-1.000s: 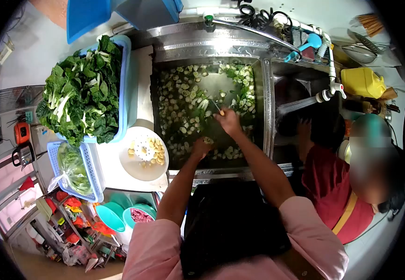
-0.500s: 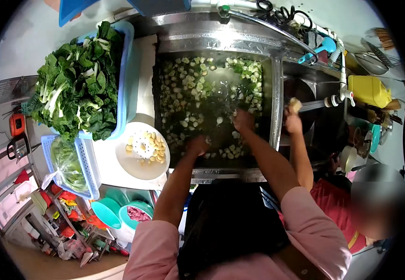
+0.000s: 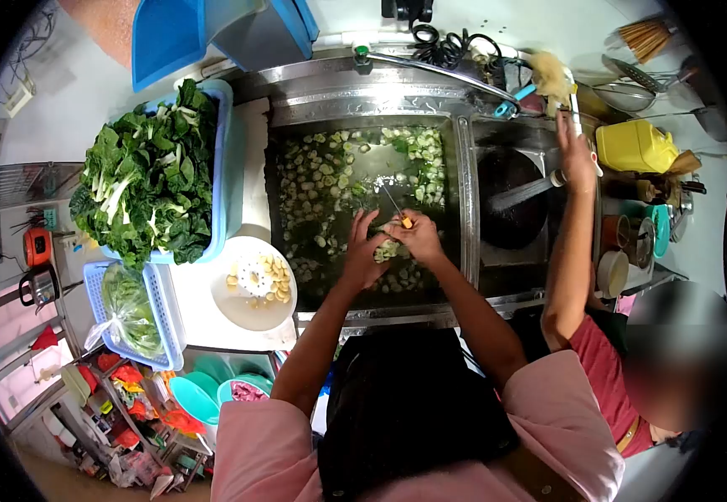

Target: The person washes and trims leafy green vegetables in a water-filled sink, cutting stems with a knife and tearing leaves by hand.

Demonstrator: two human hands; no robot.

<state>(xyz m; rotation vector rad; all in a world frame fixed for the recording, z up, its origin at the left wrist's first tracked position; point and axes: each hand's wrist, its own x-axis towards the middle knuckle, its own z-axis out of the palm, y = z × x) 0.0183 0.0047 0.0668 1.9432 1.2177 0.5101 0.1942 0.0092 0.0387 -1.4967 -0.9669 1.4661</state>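
Pale green vegetable pieces (image 3: 323, 173) float in the water of the large steel sink (image 3: 464, 192). Over its lower middle, my right hand (image 3: 418, 238) is closed on a small knife (image 3: 406, 222) with an orange handle, its thin blade pointing up and left. Beside it my left hand (image 3: 366, 255) has its fingers bent towards a piece of green vegetable (image 3: 386, 250) between the two hands. The thumb and fingers of my left hand seem to touch that piece.
At left are a blue basin of leafy greens (image 3: 150, 176), a white plate (image 3: 228, 297) with yellowish slices, and a basket (image 3: 100, 289) with bagged greens. At right, a co-worker's raised hand (image 3: 577, 159) is near a running tap (image 3: 557, 178) over a black wok (image 3: 510, 222).
My hands have come together above the water around a vegetable piece, and the knife shows clearly. The co-worker's hand has moved up towards the wall behind the sink.
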